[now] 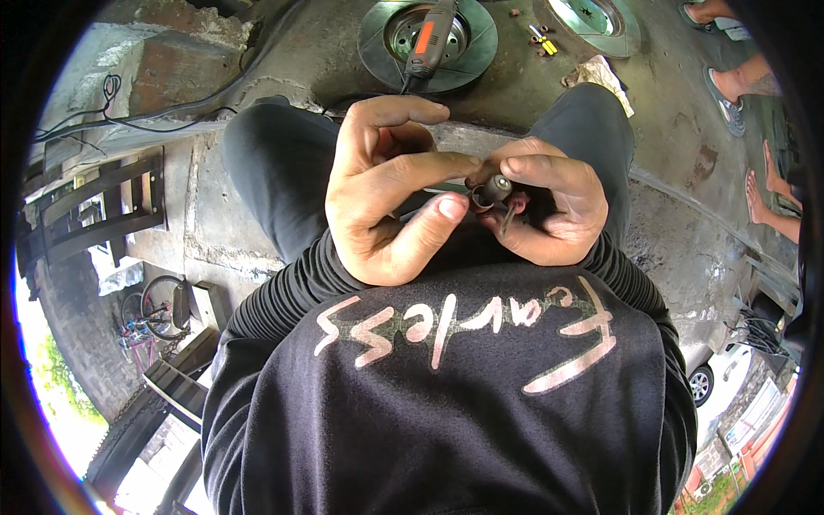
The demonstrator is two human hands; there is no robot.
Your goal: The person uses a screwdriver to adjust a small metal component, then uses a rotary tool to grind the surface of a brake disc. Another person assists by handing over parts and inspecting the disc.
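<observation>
Both my hands meet in front of my chest over small, dirty parts. My right hand [554, 202] is closed around a small dark drum bit [496, 188] with a shiny metal centre. A thin metal shank [510, 220] and a reddish piece [518, 202] show beside it between the fingers. My left hand [390, 193] reaches in from the other side, its thumb and one finger at a small brown ring [481, 204] against the drum bit. Its upper finger is raised and bent, touching nothing. Fingers partly hide how the parts fit together.
Beyond my knees a rotary tool [429, 45] with an orange panel lies on a brake disc [378, 51]. A second disc [631, 39], yellow-handled small tools [547, 45] and a crumpled cloth [603, 77] are at the right. Cables [146, 116] run left; other people's feet [728, 94] are far right.
</observation>
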